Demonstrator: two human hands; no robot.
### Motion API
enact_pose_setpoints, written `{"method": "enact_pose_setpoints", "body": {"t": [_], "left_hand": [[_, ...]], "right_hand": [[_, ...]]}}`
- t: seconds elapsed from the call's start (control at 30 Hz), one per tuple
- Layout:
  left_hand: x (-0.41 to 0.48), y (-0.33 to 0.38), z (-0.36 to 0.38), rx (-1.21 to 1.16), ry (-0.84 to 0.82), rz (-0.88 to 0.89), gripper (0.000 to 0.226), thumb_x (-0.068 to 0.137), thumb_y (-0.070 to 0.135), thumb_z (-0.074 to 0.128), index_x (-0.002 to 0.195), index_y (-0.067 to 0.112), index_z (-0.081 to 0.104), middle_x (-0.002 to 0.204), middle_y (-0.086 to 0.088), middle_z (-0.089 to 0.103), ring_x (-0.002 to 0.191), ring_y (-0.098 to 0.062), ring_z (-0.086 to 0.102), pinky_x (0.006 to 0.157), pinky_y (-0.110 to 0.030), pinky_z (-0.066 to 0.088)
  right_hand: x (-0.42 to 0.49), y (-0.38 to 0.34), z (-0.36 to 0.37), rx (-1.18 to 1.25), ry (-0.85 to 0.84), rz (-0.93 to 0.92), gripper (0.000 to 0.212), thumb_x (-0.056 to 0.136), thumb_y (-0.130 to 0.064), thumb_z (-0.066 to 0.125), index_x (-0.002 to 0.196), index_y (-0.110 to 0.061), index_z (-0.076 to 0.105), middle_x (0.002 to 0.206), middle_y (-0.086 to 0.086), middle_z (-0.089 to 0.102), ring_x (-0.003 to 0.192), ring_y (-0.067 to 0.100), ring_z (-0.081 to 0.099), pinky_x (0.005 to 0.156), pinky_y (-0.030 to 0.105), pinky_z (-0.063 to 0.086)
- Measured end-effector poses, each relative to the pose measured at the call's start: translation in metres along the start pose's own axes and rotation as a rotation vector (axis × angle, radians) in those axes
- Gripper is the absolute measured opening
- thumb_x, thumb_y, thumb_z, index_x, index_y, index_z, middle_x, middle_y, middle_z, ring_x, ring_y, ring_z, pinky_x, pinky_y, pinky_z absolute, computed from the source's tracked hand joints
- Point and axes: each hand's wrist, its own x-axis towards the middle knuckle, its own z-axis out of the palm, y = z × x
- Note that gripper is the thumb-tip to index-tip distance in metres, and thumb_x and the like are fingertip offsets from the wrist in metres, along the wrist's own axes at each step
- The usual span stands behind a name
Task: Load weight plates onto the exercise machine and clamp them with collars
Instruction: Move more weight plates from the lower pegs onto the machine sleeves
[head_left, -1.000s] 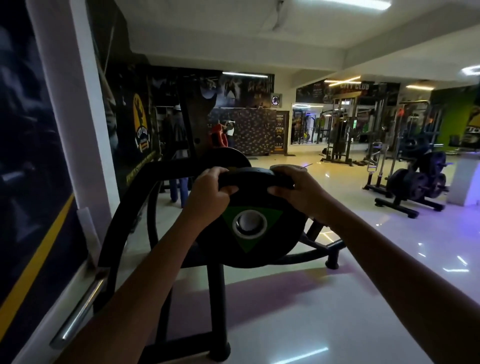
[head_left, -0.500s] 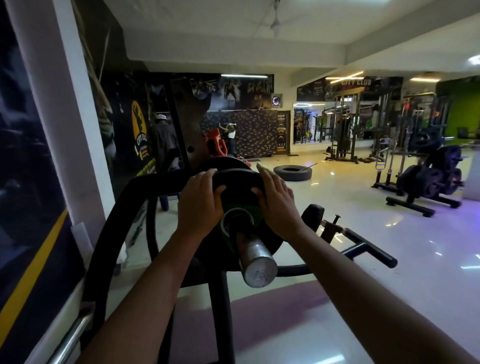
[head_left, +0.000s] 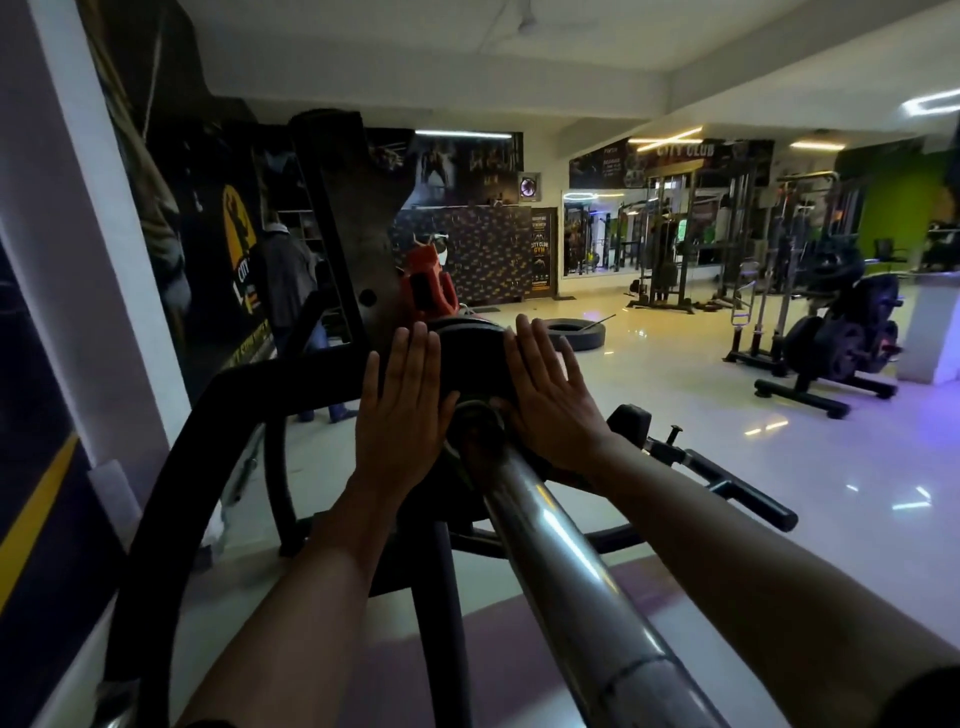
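Black rubber marks the weight plate (head_left: 470, 358), which sits threaded on the steel sleeve (head_left: 561, 561) of the exercise machine near the middle of the view. The shiny sleeve runs out from its hub toward five o'clock. At nine o'clock of the hub the left hand (head_left: 400, 410) lies flat against the plate's face, fingers straight, close together and pointing up. At three o'clock the right hand (head_left: 550, 400) presses flat too, fingers straight and slightly fanned, tips near the upper rim. Neither hand curls round anything. The machine's curved black frame (head_left: 171, 493) arcs past at eight o'clock. A red-orange object (head_left: 426, 286) stands behind the plate at eleven o'clock; what it is cannot be told. A tyre (head_left: 576, 335) lies on the glossy floor (head_left: 675, 415) at one o'clock, and a plate rack (head_left: 841, 343) stands well apart at three o'clock
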Motion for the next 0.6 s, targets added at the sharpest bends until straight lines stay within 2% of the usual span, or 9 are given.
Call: {"method": "enact_pose_setpoints", "body": {"t": [0.1, 0.27, 0.43, 0.6], "left_hand": [[0.009, -0.009, 0.020, 0.032, 0.019, 0.001, 0.060, 0.097, 0.038, 0.034, 0.143, 0.003, 0.016, 0.149, -0.014, 0.019, 0.139, -0.028, 0.018, 0.113, -0.046, 0.012], [0.011, -0.011, 0.031, 0.055, 0.051, 0.033, 0.058, 0.098, 0.038, 0.029, 0.143, 0.004, 0.017, 0.149, -0.012, 0.019, 0.138, -0.026, 0.019, 0.113, -0.046, 0.012], [0.012, -0.008, 0.015, 0.007, -0.019, 0.001, 0.057, 0.096, 0.036, 0.031, 0.142, 0.004, 0.021, 0.148, -0.015, 0.026, 0.138, -0.027, 0.020, 0.113, -0.041, 0.009], [0.015, -0.001, -0.023, 0.021, -0.053, -0.024, 0.060, 0.095, 0.039, 0.032, 0.142, 0.002, 0.022, 0.148, -0.017, 0.026, 0.138, -0.028, 0.018, 0.113, -0.043, 0.015]], "right_hand": [[0.017, 0.004, 0.020, 0.007, -0.008, -0.033, 0.067, 0.093, -0.046, 0.019, 0.141, -0.004, 0.000, 0.150, 0.016, -0.001, 0.139, 0.031, -0.002, 0.114, 0.053, 0.016], [0.021, 0.008, 0.034, 0.018, 0.025, -0.030, 0.068, 0.094, -0.044, 0.024, 0.143, -0.002, 0.003, 0.150, 0.018, 0.005, 0.140, 0.032, 0.006, 0.112, 0.053, 0.020], [0.018, 0.006, 0.025, 0.042, 0.031, -0.019, 0.065, 0.094, -0.043, 0.025, 0.144, -0.005, 0.009, 0.152, 0.016, 0.013, 0.141, 0.027, 0.007, 0.114, 0.047, 0.018], [0.003, 0.004, -0.006, 0.128, 0.117, -0.059, 0.060, 0.095, -0.039, 0.034, 0.143, -0.009, 0.016, 0.152, 0.012, 0.021, 0.141, 0.023, 0.015, 0.115, 0.039, 0.012]]}}
